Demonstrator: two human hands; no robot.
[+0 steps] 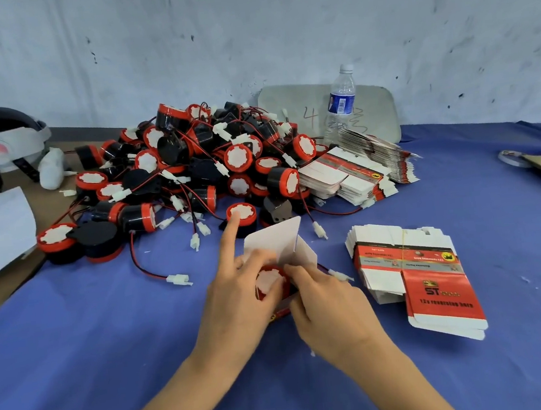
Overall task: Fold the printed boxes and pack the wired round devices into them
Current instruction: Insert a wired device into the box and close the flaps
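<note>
1 device [267, 280] in box [282, 237], left hand [235, 295], right hand [326, 302] gripping; pile [208, 164] just behind.

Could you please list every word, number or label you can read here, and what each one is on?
"ST": logo on the top flat box of the banded stack.
"12v reversing horn": same box, under the logo.
"4": handwritten in red on the grey board; marks beside it unreadable.
Water bottle label and small print on the other flat boxes: too blurred.
</note>
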